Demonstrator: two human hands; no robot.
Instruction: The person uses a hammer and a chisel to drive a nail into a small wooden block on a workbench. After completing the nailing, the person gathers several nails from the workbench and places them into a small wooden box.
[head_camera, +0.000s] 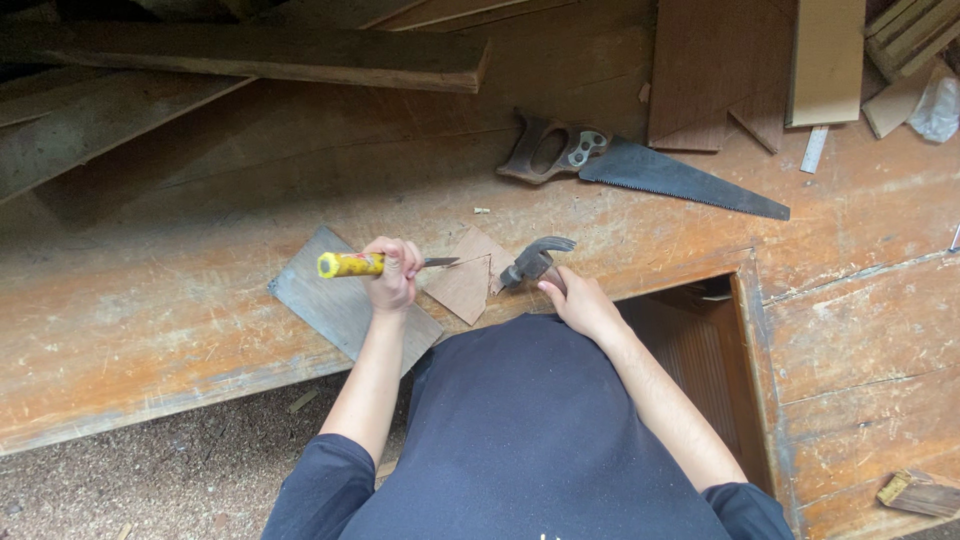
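Observation:
My left hand (393, 275) grips a chisel (362, 264) with a yellow handle, held level, its blade tip pointing right over a small triangular wood piece (463, 287). My right hand (578, 302) holds a claw hammer (533, 262) by its handle, the metal head resting on the bench just right of the triangular piece. A grey flat board (330, 297) lies under my left hand, overhanging the bench's front edge.
A handsaw (640, 165) with a dark wooden handle lies on the worn wooden bench (200, 290) behind the work. Long planks (250, 55) are stacked at the back left, board offcuts (760, 70) at the back right. A dark opening (700, 350) sits below on the right.

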